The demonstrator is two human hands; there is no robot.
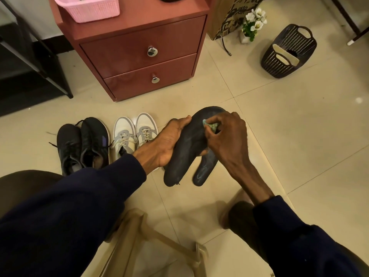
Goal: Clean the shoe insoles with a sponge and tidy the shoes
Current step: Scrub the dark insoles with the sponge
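Right at the bottom a pale wooden frame (159, 242) is caught between two dark-sleeved arms. It's blurry and cut off by the edge, so what it belongs to can't be told. Just above it, over the tiled floor (279, 136), two dark insoles are held up together. The front insole (179, 156) is gripped by the left hand (165, 142), with the thumb hooked over its edge and the fingers wrapped behind. The second insole (205, 170) is tucked behind it, so only its heel end is seen poking out lower right, with faint pale marks on it. The front one looks matte charcoal, a bit chalky in the middle and frayed at the bottom tip. A small greenish sponge (211, 125) is pinched in the curled fingers of the right hand (227, 138) and pressed against the upper part of the front insole; most of it is hidden by the fingers. Further back, black sneakers (83, 144) and white-and-grey sneakers (133, 134) are lined up side by side, their heels partly covered by the left arm. Behind them is a reddish two-drawer cabinet (139, 56) with a pink basket (87, 9) on top, which is cut off at the edge, so its contents can't be made out. Far right, a dark slotted basket (279, 66) is tipped on its side, and pale insole-shaped pieces (285, 54) seem to be sitting in it.
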